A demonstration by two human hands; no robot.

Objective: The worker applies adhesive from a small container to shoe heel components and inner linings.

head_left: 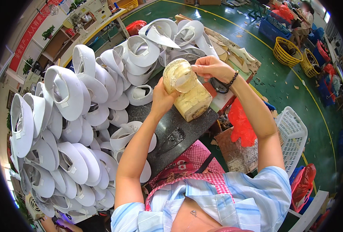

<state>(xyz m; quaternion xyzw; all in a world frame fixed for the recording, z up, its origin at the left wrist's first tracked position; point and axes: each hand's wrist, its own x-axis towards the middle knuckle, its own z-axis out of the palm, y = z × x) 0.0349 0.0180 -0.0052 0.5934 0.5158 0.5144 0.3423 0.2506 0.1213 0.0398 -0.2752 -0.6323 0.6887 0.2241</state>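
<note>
Left hand (164,98): gripping the yellow block (189,96), which lies toward three o'clock
Right hand (213,69): fingertips pinched narrow; block toward seven o'clock

From where I stand, the plainest lettering in the room is on the long red banner (26,38) up on the left-hand wall: one line of large white Chinese characters, clear enough to read (though it climbs at a steep slant from here). Nearer in, the pink-and-white checked apron (196,152) carries a pale, letter-like print (182,165) on its darker panel, with smaller marks around it too indistinct to make out. Near the banner's upper end, a pale wall sheet (65,5) shows fine marks, too small to read.
</note>
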